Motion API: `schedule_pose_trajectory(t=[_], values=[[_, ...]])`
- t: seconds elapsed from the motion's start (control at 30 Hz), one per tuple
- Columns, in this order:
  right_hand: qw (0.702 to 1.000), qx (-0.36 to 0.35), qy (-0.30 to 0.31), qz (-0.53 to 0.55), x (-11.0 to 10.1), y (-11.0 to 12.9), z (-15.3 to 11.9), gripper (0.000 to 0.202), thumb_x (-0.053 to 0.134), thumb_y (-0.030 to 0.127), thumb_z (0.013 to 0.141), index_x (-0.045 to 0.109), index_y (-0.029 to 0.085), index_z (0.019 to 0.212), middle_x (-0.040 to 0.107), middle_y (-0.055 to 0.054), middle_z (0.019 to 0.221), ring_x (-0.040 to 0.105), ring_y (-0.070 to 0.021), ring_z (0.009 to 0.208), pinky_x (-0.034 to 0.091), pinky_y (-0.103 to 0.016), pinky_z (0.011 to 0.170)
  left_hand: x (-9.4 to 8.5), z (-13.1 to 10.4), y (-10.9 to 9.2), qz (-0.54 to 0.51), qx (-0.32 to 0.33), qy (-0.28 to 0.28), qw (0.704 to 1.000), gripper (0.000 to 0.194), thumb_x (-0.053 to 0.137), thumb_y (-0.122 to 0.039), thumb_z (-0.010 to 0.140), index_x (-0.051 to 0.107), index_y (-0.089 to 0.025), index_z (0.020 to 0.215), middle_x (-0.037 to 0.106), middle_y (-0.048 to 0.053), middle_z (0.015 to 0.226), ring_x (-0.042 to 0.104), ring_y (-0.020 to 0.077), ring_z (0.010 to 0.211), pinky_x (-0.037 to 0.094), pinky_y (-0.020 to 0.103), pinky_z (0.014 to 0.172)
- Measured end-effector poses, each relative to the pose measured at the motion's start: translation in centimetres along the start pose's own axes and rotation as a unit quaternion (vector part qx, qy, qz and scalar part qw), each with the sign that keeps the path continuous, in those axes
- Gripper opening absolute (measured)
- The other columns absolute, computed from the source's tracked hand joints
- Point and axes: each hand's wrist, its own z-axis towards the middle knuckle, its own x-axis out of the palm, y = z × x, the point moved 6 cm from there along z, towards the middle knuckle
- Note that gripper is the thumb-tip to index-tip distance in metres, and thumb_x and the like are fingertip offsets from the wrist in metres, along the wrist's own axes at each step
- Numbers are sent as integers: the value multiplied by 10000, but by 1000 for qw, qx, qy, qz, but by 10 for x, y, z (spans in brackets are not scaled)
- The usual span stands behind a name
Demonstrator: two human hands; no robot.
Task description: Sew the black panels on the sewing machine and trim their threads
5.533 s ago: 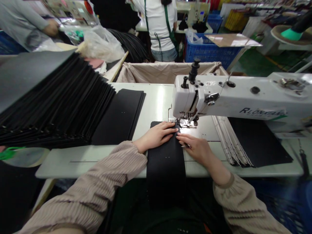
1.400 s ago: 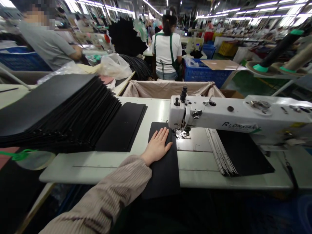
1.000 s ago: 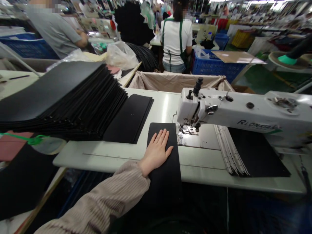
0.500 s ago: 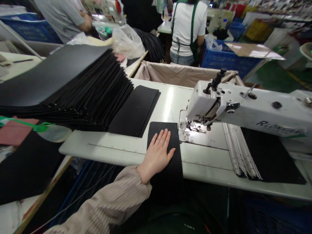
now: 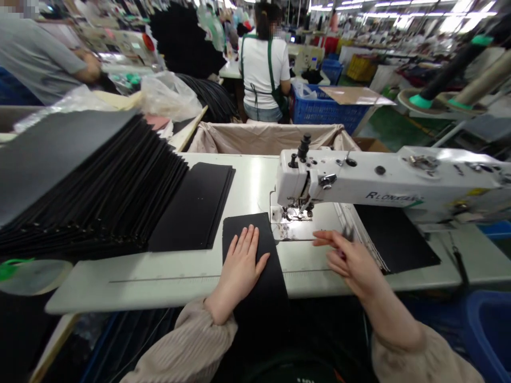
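My left hand [image 5: 240,261] lies flat with fingers spread on a black panel [image 5: 258,282], pressing it to the sewing table. The panel's near end hangs over the table's front edge, and its far right corner is beside the needle plate of the sewing machine [image 5: 339,178]. My right hand [image 5: 347,263] is over the table in front of the machine, index finger stretched toward the left and other fingers curled. It grips a small blurred metal tool that looks like thread snips [image 5: 348,233]. No cloth shows under the presser foot.
A tall stack of black panels [image 5: 91,175] stands at left, beside a low pile [image 5: 191,207]. More black pieces [image 5: 395,236] lie under the machine arm. Behind the table is a cloth-lined bin [image 5: 255,135]. A person in a white shirt [image 5: 265,66] sits beyond it.
My right hand has come into view from the right with the small tool. My left hand stays flat on the panel. The camera view has tilted up and turned right.
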Motion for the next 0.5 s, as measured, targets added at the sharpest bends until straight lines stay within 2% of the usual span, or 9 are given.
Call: schedule_pose_trajectory(t=[0.07, 0.1, 0.2, 0.3, 0.4, 0.47, 0.5], values=[[998, 4, 22, 52, 13, -1, 16, 387, 532, 503, 933, 693, 160, 1010, 703, -113, 1028, 173, 16, 362, 221, -158, 302, -3, 3, 4, -5, 16, 12, 1000, 651, 388, -466, 977, 301, -100, 1508, 309, 151, 1565, 287, 279, 1452, 288, 455, 1171], [996, 8, 41, 81, 20, -2, 25, 405, 527, 512, 932, 701, 152, 994, 707, -122, 1038, 119, 17, 367, 185, -160, 294, -5, 4, 7, -7, 23, 18, 1000, 645, 386, -466, 979, 311, -96, 1502, 326, 156, 1557, 313, 280, 1440, 310, 447, 1158], [986, 18, 89, 143, 38, 0, 44, 353, 593, 464, 905, 698, 136, 985, 712, -108, 1030, 118, 14, 385, 199, -145, 309, -14, 14, 16, -10, 27, 28, 999, 629, 396, -453, 980, 324, -95, 1492, 366, 161, 1537, 417, 296, 1366, 394, 436, 1085], [983, 10, 66, 170, 42, 3, 54, 262, 724, 397, 816, 672, 149, 880, 698, -16, 816, 152, 14, 377, 200, -133, 312, -20, 29, 23, -7, 15, 29, 999, 612, 410, -440, 976, 336, -108, 1485, 407, 157, 1511, 499, 321, 1259, 447, 445, 1001], [984, -11, 31, 177, 41, 5, 56, 291, 805, 342, 737, 571, 171, 717, 548, 78, 590, 186, 8, 361, 192, -126, 311, -18, 47, 27, -6, 3, 20, 1000, 625, 416, -451, 970, 336, -100, 1481, 446, 172, 1473, 491, 341, 1246, 437, 461, 993], [984, -8, 36, 174, 42, 5, 55, 330, 805, 368, 736, 539, 177, 696, 505, 88, 565, 192, 5, 356, 190, -128, 308, -13, 58, 28, -5, -4, 6, 1000, 638, 417, -457, 968, 325, -88, 1480, 452, 192, 1458, 457, 348, 1284, 389, 484, 1039], [984, 0, 44, 172, 42, 4, 54, 331, 789, 407, 750, 555, 175, 718, 535, 76, 591, 188, 6, 354, 186, -133, 303, -11, 62, 28, -4, -5, -1, 1000, 640, 419, -458, 967, 323, -86, 1479, 454, 200, 1451, 441, 349, 1300, 355, 496, 1066]])
